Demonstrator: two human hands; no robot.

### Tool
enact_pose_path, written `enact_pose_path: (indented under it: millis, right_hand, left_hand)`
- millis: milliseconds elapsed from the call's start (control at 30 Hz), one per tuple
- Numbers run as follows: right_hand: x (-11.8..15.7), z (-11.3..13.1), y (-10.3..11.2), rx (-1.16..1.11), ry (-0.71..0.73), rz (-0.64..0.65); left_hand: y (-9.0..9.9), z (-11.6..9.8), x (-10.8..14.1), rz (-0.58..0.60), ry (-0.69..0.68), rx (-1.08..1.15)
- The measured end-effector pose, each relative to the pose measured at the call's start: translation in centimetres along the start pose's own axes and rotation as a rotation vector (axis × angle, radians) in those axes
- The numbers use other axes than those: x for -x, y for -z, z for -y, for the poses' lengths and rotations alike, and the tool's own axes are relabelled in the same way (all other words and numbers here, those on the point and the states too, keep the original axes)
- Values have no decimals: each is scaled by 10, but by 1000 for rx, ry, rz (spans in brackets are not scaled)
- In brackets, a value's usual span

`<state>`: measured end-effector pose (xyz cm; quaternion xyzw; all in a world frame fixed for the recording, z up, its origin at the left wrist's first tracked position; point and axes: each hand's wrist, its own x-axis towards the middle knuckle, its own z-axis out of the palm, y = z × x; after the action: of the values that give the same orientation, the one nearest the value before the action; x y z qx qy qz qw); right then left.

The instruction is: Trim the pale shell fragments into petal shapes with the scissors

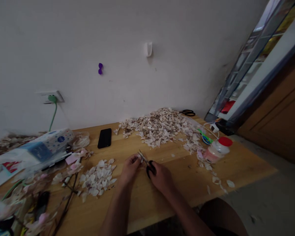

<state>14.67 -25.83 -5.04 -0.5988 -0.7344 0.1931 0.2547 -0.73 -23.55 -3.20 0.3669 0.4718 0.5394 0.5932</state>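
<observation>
Near the middle of the wooden table (167, 193), my left hand (131, 167) pinches a small pale petal-like piece (140, 158) between thumb and fingertips. Black-handled scissors (151, 168) are in my right hand (160, 176), their blades pointing up and left beside that piece. Whether the blades touch it is too small to tell. Left of my left hand lies a loose pile of pale flat pieces (98, 177). Beyond both hands, a larger heap of curled, brownish-white pieces (159, 126) rests against the wall.
A black phone (104, 138) lies at the back. Tissue packs (49, 142) and flowered branches (70, 193) crowd the left side. On the right stand a red-lidded jar (217, 150), a white cable (211, 131) and, further back, another pair of scissors (188, 112).
</observation>
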Motion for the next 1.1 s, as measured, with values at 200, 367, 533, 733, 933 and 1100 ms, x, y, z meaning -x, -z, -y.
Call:
enact_pose_path:
  millis: [200,367,533,733,933,1100]
  right_hand:
    - [0,1,0,24,9,-15]
    - [1,0,-1,35,25,-28]
    - [0,-3,-3,7,31,-28]
    - [0,-2,-2,11,35,-25]
    - [0,-1,0,14,26,-19]
    - [1,1,2,8,22,-10]
  left_hand:
    - [6,0,-3,18,-67,-70]
    - [5,-8,1,22,-107,-190]
    - [7,-9,2,51,-123,-245]
    - [7,-11,3,44,-49,-215]
    - [2,-11,5,4,14,-73]
    - [4,-7,3,22,-22,-82]
